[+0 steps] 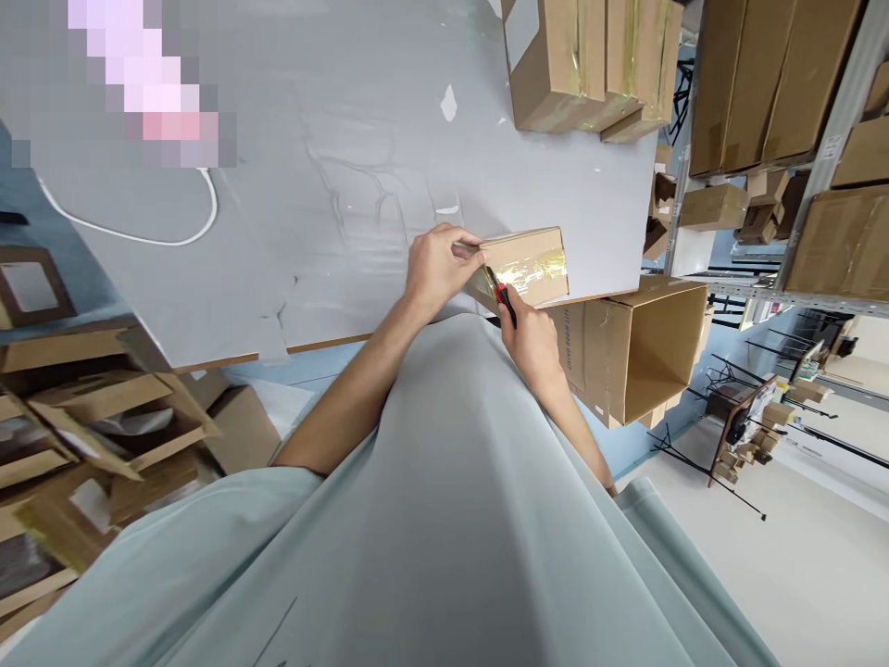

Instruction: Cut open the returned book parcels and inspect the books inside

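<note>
A small cardboard box (pixel 524 245) with shiny yellowish tape along its upper side sits at the near edge of the grey table. My left hand (pixel 443 269) grips its left end, thumb and fingertips closed around the corner. In my right hand (pixel 534 345) is a red and black utility knife (pixel 503 295), with fingers wrapped around its handle. The knife's front end points away from me and meets the taped side near the left end of the box. How far the blade is out, or whether it is in the tape, I cannot tell.
Taped cardboard boxes (pixel 590 65) stand at the table's (pixel 278 232) far right. An open carton (pixel 659 352) is just beyond the near right edge. Open boxes (pixel 104 417) crowd the lower left. A white cable (pixel 167 243) loops at left; shelves of cartons (pixel 770 83) stand right.
</note>
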Motion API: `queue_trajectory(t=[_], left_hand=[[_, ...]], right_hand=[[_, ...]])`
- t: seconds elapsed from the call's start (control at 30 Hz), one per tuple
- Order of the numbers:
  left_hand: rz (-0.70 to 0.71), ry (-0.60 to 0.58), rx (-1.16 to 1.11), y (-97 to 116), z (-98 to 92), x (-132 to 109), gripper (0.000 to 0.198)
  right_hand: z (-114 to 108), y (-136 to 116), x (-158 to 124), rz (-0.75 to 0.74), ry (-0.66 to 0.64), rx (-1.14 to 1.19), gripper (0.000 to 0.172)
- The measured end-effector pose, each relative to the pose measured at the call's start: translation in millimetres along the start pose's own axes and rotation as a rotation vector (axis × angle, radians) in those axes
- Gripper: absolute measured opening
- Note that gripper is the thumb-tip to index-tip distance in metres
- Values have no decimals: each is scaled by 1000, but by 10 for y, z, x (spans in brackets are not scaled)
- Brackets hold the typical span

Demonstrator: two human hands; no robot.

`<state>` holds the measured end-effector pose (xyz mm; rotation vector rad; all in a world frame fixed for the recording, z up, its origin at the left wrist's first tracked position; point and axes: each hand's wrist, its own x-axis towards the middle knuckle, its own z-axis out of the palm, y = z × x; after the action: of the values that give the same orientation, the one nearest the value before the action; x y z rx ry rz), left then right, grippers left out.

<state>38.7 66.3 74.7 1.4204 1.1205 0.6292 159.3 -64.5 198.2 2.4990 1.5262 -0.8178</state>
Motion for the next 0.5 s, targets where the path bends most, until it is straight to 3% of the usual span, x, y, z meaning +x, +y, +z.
queue_trajectory(t=[0.13, 0.3, 0.5], left_hand=[[-36, 25, 35, 64, -9, -47, 15], [-91, 47, 68, 161, -26, -74, 11], [-82, 58, 121, 175, 20, -98, 11]], right_hand=[[-211, -202, -27, 38, -90, -123, 40], [-453, -508, -20, 118, -275, -327, 42], [-492, -599, -49, 177, -348, -402, 42]])
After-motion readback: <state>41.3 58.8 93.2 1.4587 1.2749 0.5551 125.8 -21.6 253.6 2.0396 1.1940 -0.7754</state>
